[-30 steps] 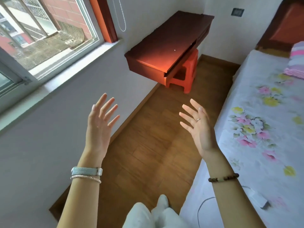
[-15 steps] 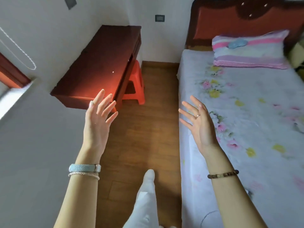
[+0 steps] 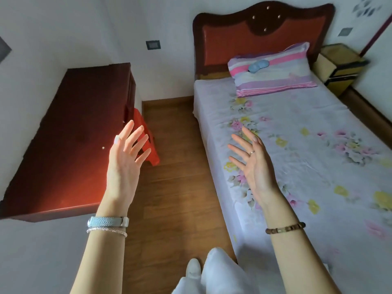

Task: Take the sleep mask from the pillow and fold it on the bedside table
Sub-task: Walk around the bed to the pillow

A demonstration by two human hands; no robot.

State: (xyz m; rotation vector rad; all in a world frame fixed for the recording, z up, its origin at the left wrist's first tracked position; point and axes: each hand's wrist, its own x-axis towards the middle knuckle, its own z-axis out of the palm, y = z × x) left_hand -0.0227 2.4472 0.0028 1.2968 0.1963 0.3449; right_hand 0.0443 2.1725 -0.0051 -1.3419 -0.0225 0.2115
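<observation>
One sleep mask (image 3: 258, 65) counted, on one striped pillow (image 3: 273, 74). One bed (image 3: 301, 158), one headboard (image 3: 263, 32). One dark wooden table (image 3: 70, 141); one red stool (image 3: 148, 143). Two hands raised: left hand (image 3: 125, 162), right hand (image 3: 254, 164). Three bracelets seen, one ring (image 3: 251, 152). Two wall plates noted.

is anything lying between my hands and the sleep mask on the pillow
Nothing visible blocks it. The sleep mask lies uncovered on the striped pillow; between it and the open, empty right hand is only bare flowered sheet. The left hand is over the floor.
</observation>
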